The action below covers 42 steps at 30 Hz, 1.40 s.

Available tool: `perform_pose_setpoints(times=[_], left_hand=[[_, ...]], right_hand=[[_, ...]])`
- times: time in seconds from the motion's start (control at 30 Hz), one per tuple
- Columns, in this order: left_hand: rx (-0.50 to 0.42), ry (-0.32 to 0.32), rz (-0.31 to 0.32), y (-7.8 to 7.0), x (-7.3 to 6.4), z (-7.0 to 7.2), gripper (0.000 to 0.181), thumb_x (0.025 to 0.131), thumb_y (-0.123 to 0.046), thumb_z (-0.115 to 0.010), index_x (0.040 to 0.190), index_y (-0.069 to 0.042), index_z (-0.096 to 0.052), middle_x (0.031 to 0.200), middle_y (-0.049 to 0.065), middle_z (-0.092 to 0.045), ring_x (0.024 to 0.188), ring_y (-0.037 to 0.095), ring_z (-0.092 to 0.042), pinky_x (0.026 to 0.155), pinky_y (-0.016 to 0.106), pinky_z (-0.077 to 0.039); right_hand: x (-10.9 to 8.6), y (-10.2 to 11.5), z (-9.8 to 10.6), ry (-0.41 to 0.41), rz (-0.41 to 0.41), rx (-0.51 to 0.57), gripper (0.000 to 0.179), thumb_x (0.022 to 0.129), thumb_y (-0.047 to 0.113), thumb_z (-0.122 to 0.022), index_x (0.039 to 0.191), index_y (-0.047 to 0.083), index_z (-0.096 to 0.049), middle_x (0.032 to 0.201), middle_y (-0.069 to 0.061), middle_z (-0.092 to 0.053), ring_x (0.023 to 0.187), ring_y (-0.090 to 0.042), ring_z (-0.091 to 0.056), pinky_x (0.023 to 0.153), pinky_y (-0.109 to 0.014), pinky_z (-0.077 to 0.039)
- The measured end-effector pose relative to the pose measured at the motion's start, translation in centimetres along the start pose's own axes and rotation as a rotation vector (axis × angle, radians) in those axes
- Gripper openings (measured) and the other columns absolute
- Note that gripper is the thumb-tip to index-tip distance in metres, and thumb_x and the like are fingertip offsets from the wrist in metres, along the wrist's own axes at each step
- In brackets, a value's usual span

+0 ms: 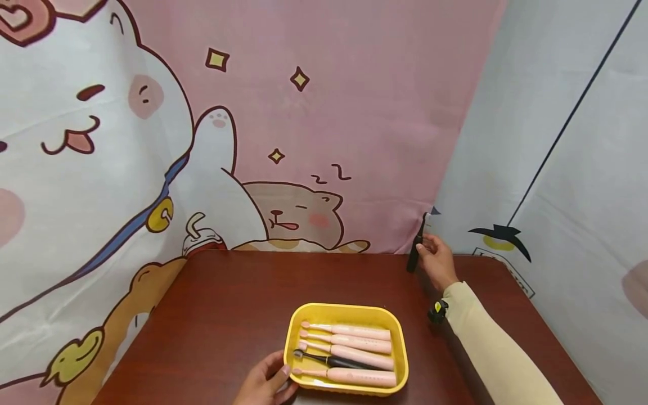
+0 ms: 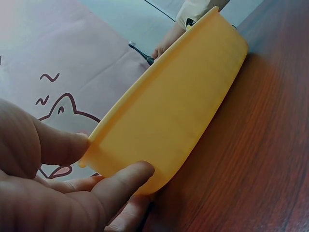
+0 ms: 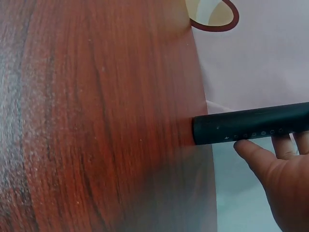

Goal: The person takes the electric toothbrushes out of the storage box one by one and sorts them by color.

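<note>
My right hand point(image 1: 437, 260) holds a black electric toothbrush point(image 1: 414, 256) near the table's back edge. The brush stands nearly upright, head up. In the right wrist view, the toothbrush handle point(image 3: 251, 123) shows a row of small symbols, with the thumb against its side. My left hand point(image 1: 265, 379) grips the front left corner of a yellow basket point(image 1: 349, 307), its thumb at the rim and fingers against the outer wall. Inside lie several pink electric toothbrushes point(image 1: 361, 377) and one black toothbrush point(image 1: 349, 363), side by side with their heads to the left.
The basket sits at the front of a dark red-brown wooden table point(image 1: 228, 309). Behind the table hangs a pink and white cloth point(image 1: 395, 112) printed with cartoon animals. A dark band with a yellow mark point(image 1: 438, 310) is on the right wrist.
</note>
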<state>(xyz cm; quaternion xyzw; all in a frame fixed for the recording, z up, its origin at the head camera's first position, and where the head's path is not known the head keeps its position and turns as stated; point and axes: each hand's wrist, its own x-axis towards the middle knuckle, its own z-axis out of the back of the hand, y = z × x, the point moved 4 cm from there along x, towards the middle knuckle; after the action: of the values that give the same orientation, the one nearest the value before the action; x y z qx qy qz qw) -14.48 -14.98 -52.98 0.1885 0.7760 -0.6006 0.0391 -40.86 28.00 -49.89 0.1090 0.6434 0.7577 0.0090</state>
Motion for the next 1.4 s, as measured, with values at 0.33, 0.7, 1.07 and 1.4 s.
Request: perform_pose_setpoints(times=[0.33, 0.7, 1.07, 1.4], left_hand=[[0.011, -0.029, 0.022, -0.1, 0.1, -0.1, 0.060, 0.101, -0.006, -0.055, 0.146, 0.018, -0.023, 0.140, 0.036, -0.041, 0.113, 0.020, -0.059, 0.091, 0.036, -0.058], [0.012, -0.036, 0.030, -0.1, 0.0, -0.2, 0.061, 0.101, -0.005, -0.055, 0.146, 0.019, -0.021, 0.140, 0.037, -0.040, 0.112, 0.020, -0.060, 0.092, 0.036, -0.058], [0.024, -0.024, 0.021, -0.4, 0.0, -0.1, 0.061, 0.102, -0.007, -0.053, 0.146, 0.018, -0.020, 0.141, 0.038, -0.038, 0.114, 0.021, -0.059, 0.093, 0.036, -0.057], [0.032, 0.007, -0.003, -0.2, -0.1, 0.2, 0.059, 0.102, -0.005, -0.052, 0.145, 0.020, -0.020, 0.140, 0.037, -0.040, 0.114, 0.021, -0.059, 0.093, 0.036, -0.057]], right_hand=[[0.0, 0.6, -0.2, -0.047, 0.065, -0.030, 0.040, 0.101, 0.016, -0.056, 0.139, 0.006, -0.050, 0.130, -0.021, -0.057, 0.107, -0.021, -0.061, 0.074, -0.020, -0.055], [-0.1, -0.2, 0.0, -0.073, 0.103, -0.113, 0.039, 0.101, 0.017, -0.058, 0.137, 0.005, -0.051, 0.126, -0.020, -0.062, 0.103, -0.005, -0.056, 0.085, -0.009, -0.045], [-0.4, 0.9, -0.3, -0.047, 0.106, -0.112, 0.044, 0.101, 0.017, -0.058, 0.140, 0.000, -0.047, 0.132, -0.024, -0.059, 0.115, -0.019, -0.056, 0.085, -0.007, -0.045], [-1.2, 2.8, 1.3, -0.123, 0.042, -0.020, 0.045, 0.096, 0.020, -0.067, 0.135, 0.004, -0.051, 0.130, -0.005, -0.060, 0.108, -0.002, -0.057, 0.080, -0.009, -0.051]])
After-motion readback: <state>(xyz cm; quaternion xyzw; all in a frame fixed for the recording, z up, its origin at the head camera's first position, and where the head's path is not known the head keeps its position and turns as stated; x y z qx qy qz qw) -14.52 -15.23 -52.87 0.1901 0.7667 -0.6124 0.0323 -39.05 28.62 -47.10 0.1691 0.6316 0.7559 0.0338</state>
